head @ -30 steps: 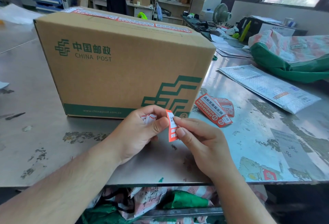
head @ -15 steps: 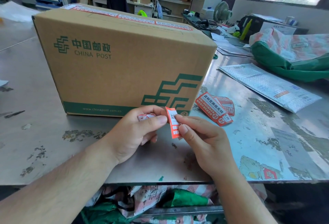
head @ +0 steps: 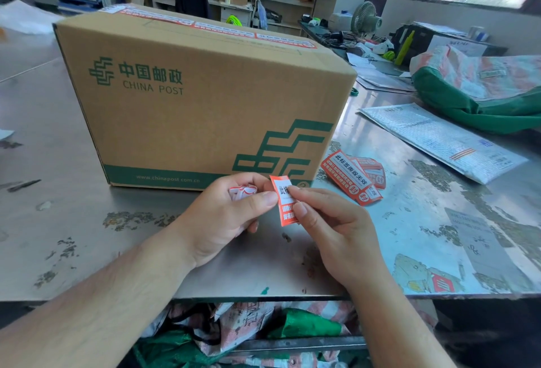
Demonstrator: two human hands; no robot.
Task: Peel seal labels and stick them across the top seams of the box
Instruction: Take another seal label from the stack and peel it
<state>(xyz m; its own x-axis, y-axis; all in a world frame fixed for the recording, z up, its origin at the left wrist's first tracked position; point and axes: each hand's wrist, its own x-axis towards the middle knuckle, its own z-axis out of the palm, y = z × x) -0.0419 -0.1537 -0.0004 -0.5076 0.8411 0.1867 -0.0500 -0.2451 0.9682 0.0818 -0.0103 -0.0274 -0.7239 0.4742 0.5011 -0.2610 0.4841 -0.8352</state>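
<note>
Scuffed steel table [head: 73, 221] carries a China Post carton [head: 205, 110], orange seal labels [head: 354, 177] just beside its corner, a padded mailer [head: 439, 139], a green sack [head: 468, 104].

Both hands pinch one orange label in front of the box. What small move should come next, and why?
Probably finish peeling the orange seal label off its backing: the left hand and right hand both pinch it low before the China Post box, not yet up at the top, where stuck labels already run.
</note>
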